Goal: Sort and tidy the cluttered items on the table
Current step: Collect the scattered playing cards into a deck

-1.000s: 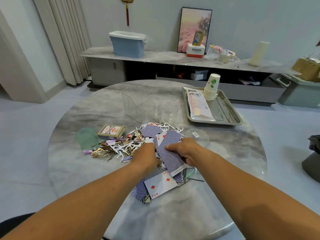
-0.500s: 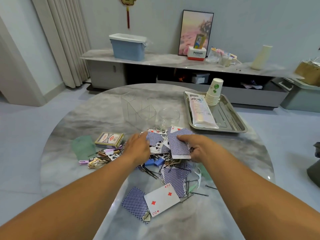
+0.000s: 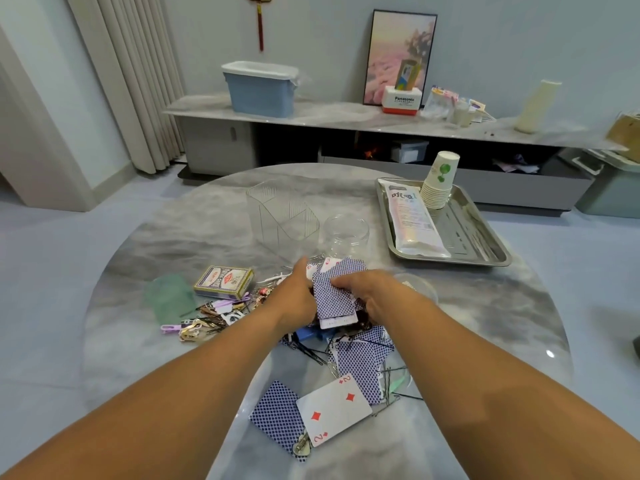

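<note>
Mid-bench, just near of the clear jar (image 3: pixel 346 237), both hands work the same bunch of blue-backed cards (image 3: pixel 334 299): left hand (image 3: pixel 294 296) has its fingers curled in against the bunch's left edge, right hand (image 3: pixel 372 297) has fingers curled over the top w/ thumb side at the right edge, so the bunch is pinched between the two. Risks, as I judge them: cards are uneven, a couple of face-up ones poke out the far side, so squaring them fast could spill the bunch back into the clutter; hairpins (image 3: pixel 313 355) lie tangled under and among the loose cards, so a pin could ride along inside the stack or snag; the jar and clear organiser (image 3: pixel 282 216) stand just beyond the hands, and a push forward could knock them. Counts: 2 hands; 1 card box (image 3: pixel 223 282), left; 1 green pouch (image 3: pixel 169 301), further left; 1 jar; 1 organiser; 1 steel tray (image 3: pixel 485 244), far right, w/ 1 cup stack (image 3: pixel 439 183) and 1 packet (image 3: pixel 412 216); 1 two of diamonds (image 3: pixel 334 414) face up near edge, 1 face-down card beside it; approx 3-4 more loose cards; pins and clips too many and too tangled to count.
</note>
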